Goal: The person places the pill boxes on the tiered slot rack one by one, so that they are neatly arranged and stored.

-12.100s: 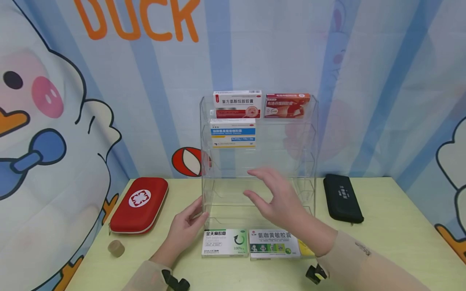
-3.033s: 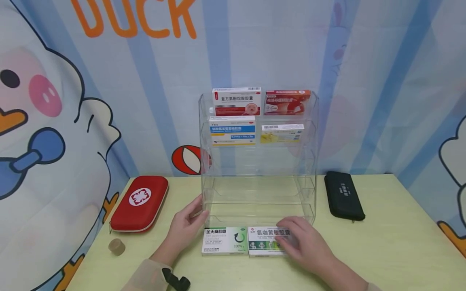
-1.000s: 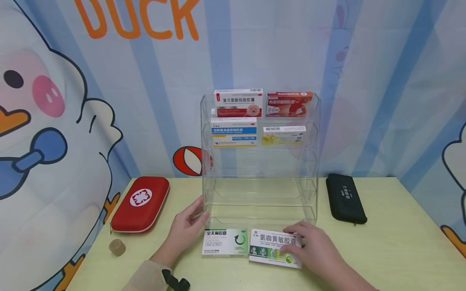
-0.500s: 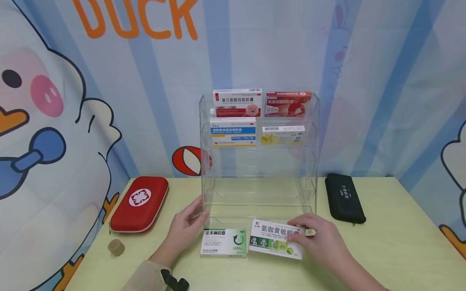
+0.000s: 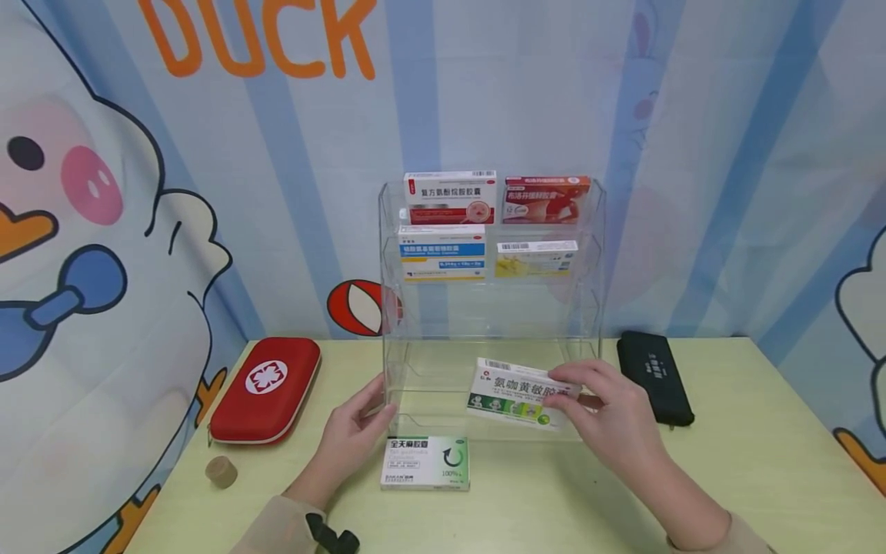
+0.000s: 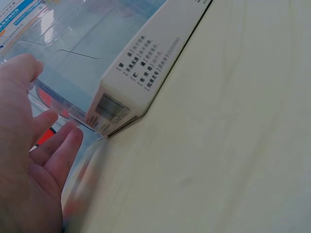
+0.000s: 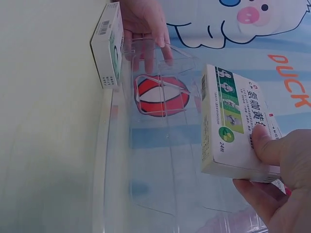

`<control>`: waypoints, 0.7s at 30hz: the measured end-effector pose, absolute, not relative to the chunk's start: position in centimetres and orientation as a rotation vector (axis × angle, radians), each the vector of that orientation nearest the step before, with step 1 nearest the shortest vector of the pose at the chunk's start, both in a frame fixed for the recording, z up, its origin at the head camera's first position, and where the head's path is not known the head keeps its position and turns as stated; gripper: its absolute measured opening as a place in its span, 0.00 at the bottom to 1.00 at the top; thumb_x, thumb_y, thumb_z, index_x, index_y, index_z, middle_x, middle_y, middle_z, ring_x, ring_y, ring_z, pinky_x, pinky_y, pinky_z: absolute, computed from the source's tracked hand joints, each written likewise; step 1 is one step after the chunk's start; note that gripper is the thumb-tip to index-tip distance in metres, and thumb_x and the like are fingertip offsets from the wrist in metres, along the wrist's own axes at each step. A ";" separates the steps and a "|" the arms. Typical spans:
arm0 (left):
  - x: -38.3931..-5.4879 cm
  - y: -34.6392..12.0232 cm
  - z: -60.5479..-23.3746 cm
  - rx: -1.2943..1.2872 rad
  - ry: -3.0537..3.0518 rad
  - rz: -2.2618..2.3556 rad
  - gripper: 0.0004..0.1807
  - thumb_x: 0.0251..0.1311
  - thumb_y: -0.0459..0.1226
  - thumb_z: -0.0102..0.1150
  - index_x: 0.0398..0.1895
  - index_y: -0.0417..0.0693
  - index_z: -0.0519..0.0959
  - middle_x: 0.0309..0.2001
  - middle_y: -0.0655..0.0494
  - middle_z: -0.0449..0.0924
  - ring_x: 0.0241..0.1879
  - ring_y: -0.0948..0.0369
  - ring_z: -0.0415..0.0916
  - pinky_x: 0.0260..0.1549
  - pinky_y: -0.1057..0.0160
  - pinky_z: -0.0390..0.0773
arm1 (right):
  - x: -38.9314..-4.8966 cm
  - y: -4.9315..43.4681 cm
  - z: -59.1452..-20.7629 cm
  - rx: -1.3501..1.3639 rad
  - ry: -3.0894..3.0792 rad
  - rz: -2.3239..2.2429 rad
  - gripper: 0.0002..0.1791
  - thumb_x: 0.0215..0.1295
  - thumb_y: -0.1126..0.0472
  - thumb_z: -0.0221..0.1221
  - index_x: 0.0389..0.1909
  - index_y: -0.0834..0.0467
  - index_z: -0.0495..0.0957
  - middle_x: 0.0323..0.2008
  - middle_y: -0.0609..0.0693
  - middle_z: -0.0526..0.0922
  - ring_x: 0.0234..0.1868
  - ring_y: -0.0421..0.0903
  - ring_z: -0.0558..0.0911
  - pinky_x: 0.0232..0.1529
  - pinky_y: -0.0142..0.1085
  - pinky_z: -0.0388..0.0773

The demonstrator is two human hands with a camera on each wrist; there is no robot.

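Observation:
A clear tiered display rack point(image 5: 484, 308) stands on the table. My left hand point(image 5: 355, 419) holds its lower left side, thumb by the front edge and fingers along the outer side. In front of the rack my right hand point(image 5: 612, 408) pinches a white and green medicine box point(image 5: 515, 394) by its right end, thumb on the printed face. The box is off the table and slightly tilted, overlapping the lower tiers in the head view. Another green and white medicine box point(image 5: 425, 463) lies flat at the rack's front left; the left wrist view shows its end and side point(image 6: 146, 63).
On the upper tiers stand a white-red box point(image 5: 451, 198), a red box point(image 5: 547, 200), a blue-white box point(image 5: 443, 252) and a yellow-white box point(image 5: 536, 259). A red zip case point(image 5: 266, 392) and wooden cork point(image 5: 221, 472) lie left, a black case point(image 5: 654, 377) right.
The right hand has lifted the white and green medicine box off the table, up toward the rack. Earlier, the yellow-white box came onto the second tier. The left hand stays at the rack.

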State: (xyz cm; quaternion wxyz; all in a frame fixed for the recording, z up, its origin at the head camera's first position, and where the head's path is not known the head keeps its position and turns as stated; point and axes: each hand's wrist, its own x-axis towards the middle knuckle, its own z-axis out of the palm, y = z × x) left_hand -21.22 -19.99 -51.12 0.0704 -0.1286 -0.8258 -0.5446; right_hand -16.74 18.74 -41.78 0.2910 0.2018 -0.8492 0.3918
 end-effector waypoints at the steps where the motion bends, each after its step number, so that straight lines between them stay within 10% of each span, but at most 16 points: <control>1: -21.2 -20.0 -51.1 -0.390 -2.483 -1.634 0.35 0.77 0.40 0.67 0.85 0.58 0.69 0.80 0.55 0.75 0.75 0.52 0.80 0.66 0.69 0.83 | -17.0 18.6 -41.5 0.542 -2.244 1.035 0.20 0.52 0.72 0.82 0.46 0.55 0.92 0.46 0.46 0.91 0.45 0.33 0.90 0.42 0.19 0.87; 10: -21.1 -20.2 -51.3 -0.402 -2.465 -1.637 0.35 0.77 0.39 0.67 0.85 0.53 0.69 0.80 0.52 0.75 0.75 0.50 0.80 0.64 0.71 0.83 | -20.0 16.7 -39.0 0.615 -2.068 0.919 0.18 0.54 0.71 0.81 0.46 0.59 0.92 0.46 0.52 0.91 0.43 0.48 0.92 0.50 0.14 0.82; 21: -21.2 -20.0 -51.1 -0.420 -2.476 -1.633 0.36 0.78 0.39 0.67 0.85 0.51 0.68 0.81 0.50 0.73 0.76 0.49 0.79 0.67 0.63 0.84 | -24.1 13.6 -36.7 0.673 -1.942 0.775 0.14 0.61 0.63 0.80 0.46 0.62 0.91 0.46 0.56 0.92 0.48 0.50 0.91 0.46 0.43 0.93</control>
